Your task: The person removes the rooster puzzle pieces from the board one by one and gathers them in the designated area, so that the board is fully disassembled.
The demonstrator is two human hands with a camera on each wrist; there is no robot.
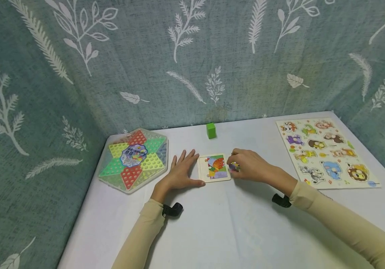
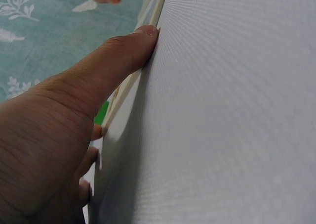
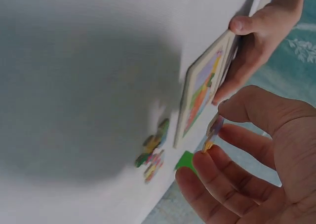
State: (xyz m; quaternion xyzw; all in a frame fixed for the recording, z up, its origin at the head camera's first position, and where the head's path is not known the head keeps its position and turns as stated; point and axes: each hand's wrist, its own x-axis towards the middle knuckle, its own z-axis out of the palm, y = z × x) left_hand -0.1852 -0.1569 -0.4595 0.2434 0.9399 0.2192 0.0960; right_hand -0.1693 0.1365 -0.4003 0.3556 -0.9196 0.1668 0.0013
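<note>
A small wooden jigsaw tray (image 1: 203, 172) lies on the white cloth, with a colourful picture showing inside its pale frame. My left hand (image 1: 180, 173) is spread along the tray's left side; its thumb (image 2: 131, 48) touches the lower edge and the other fingers are extended. At the tray's right side, my right hand (image 1: 251, 165) pinches a small jigsaw piece (image 3: 213, 131) between thumb and fingers. Several loose jigsaw pieces (image 3: 154, 150) lie on the cloth near the tray in the right wrist view.
A green block (image 1: 211, 130) stands behind the tray. To the left lies a star-patterned Chinese checkers board (image 1: 152, 161). An animal puzzle board (image 1: 323, 153) lies at the right. Patterned green fabric (image 1: 232, 67) rises behind the table.
</note>
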